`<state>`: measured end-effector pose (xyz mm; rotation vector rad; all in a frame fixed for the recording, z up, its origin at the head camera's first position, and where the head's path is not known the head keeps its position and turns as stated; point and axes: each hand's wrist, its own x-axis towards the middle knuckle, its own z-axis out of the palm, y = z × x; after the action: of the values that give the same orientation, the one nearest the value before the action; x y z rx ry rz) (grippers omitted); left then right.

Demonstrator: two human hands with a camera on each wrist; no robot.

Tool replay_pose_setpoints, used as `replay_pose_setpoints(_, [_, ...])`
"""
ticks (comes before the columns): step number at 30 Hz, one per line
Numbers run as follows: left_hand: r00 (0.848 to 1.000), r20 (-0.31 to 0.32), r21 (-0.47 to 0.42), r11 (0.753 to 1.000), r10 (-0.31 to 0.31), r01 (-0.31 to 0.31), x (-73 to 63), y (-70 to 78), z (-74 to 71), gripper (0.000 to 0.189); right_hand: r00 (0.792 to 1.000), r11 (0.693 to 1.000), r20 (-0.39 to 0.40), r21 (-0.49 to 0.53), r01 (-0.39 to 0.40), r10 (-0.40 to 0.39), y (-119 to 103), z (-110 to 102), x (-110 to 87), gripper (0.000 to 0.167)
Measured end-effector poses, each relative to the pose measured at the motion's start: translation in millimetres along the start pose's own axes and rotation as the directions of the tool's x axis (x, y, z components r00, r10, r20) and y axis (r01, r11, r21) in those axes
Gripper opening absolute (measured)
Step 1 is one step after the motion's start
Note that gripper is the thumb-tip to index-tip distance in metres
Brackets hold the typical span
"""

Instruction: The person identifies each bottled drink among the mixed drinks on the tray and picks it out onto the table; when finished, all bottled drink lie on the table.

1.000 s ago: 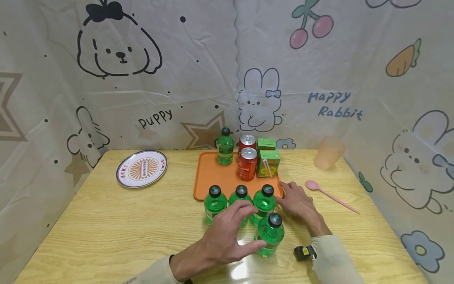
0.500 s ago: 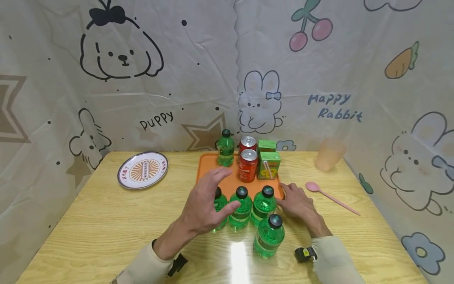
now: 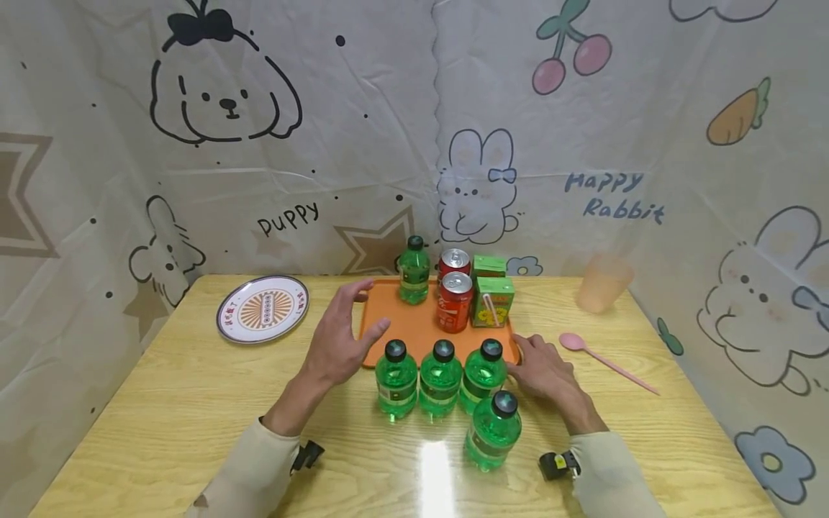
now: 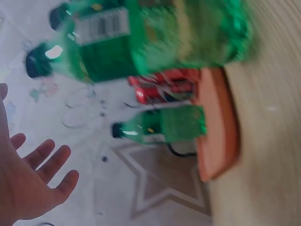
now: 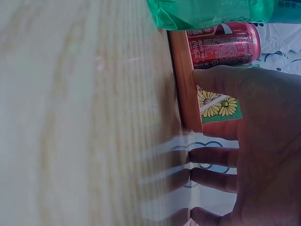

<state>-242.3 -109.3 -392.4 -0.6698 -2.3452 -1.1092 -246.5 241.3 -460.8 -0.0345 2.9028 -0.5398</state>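
Observation:
An orange tray holds a green soda bottle, two red Coca-Cola cans and two green juice boxes. Several more green bottles stand on the table along its front edge, one of them closer to me. My left hand hovers by the tray's left side, fingers spread and thumb apart, holding nothing; the left wrist view shows its palm. My right hand holds the tray's front right corner between thumb and index finger, the other fingertips on the table.
A white patterned plate lies at the back left of the wooden table. On the right are a pink spoon and a translucent peach cup. A printed cloth hangs behind the table.
My left hand has moved left and away from me, from over the front bottles to the tray's left side. The right hand has stayed at the tray's corner.

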Motion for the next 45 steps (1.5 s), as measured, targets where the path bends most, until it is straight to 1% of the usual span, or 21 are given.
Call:
replay_pose_setpoints(2, [0.999, 0.017, -0.026, 0.999, -0.047, 0.047, 2.4, -10.5, 2.9, 0.058, 1.000, 1.000, 0.002, 0.000, 0.000, 0.000, 0.7, -0.1, 0.3, 0.084])
replay_pose_setpoints(4, [0.995, 0.040, -0.095, 0.991, -0.095, 0.099, 5.1, -21.7, 7.2, 0.056, 1.000, 1.000, 0.004, -0.003, -0.004, 0.004, 1.7, 0.3, 0.8, 0.084])
replay_pose_setpoints(6, [0.987, 0.070, -0.172, 0.973, -0.145, 0.155, 8.3, -32.1, 11.5, 0.055, 1.000, 1.000, 0.006, -0.003, -0.001, 0.001, 2.4, 0.2, 0.9, 0.085])
replay_pose_setpoints(9, [0.974, 0.103, -0.266, 0.938, -0.203, 0.224, 12.9, -47.1, 18.4, 0.055, 1.000, 1.000, 0.005, -0.003, -0.002, 0.002, 2.8, 0.6, 0.8, 0.084])
replay_pose_setpoints(11, [0.966, 0.122, -0.283, 0.925, -0.228, 0.254, 16.0, -55.7, 22.4, 0.057, 1.000, 1.000, 0.001, -0.002, 0.003, -0.003, 2.9, 0.4, 1.0, 0.084])
replay_pose_setpoints(16, [0.947, 0.167, -0.295, 0.902, -0.276, 0.315, 24.4, -74.0, 35.5, 0.060, 1.000, 1.000, -0.008, -0.004, 0.000, 0.000, 3.0, 1.3, 2.1, 0.083])
replay_pose_setpoints(20, [0.928, 0.198, -0.338, 0.867, -0.316, 0.367, 33.3, -83.1, 47.9, 0.062, 1.000, 1.000, -0.008, -0.002, -0.002, 0.002, 2.6, 1.8, 2.2, 0.081])
replay_pose_setpoints(24, [0.915, 0.235, -0.382, 0.834, -0.328, 0.397, 43.4, -88.6, 59.5, 0.068, 1.000, 1.000, -0.013, -0.003, -0.008, 0.008, 3.1, 1.9, 1.7, 0.081])
replay_pose_setpoints(28, [0.904, 0.255, -0.360, 0.834, -0.342, 0.417, 54.5, -92.7, 69.3, 0.077, 1.000, 1.000, -0.016, 0.003, -0.006, 0.006, 3.1, 1.9, 1.1, 0.080])
replay_pose_setpoints(31, [0.898, 0.252, -0.353, 0.830, -0.360, 0.432, 63.5, -94.6, 75.9, 0.084, 1.000, 1.000, -0.012, 0.004, -0.009, 0.009, 3.4, 1.7, 0.5, 0.080])
replay_pose_setpoints(33, [0.895, 0.251, -0.352, 0.827, -0.368, 0.438, 69.9, -95.3, 80.3, 0.089, 1.000, 1.000, -0.012, 0.002, -0.013, 0.013, 3.7, 1.3, 0.3, 0.079])
replay_pose_setpoints(35, [0.896, 0.241, -0.351, 0.828, -0.372, 0.438, 76.3, -95.9, 84.2, 0.092, 1.000, 1.000, -0.017, 0.005, -0.010, 0.010, 3.9, 1.2, 0.9, 0.079])
replay_pose_setpoints(38, [0.893, 0.243, -0.321, 0.837, -0.379, 0.443, 85.0, -96.1, 92.1, 0.096, 1.000, 1.000, -0.027, 0.004, -0.008, 0.008, 5.5, 2.0, 1.2, 0.078])
replay_pose_setpoints(45, [0.872, 0.291, -0.219, 0.860, -0.394, 0.462, 98.1, -99.7, 105.6, 0.098, 0.999, 1.000, -0.035, -0.004, -0.014, 0.014, 4.7, 1.5, 0.1, 0.074])
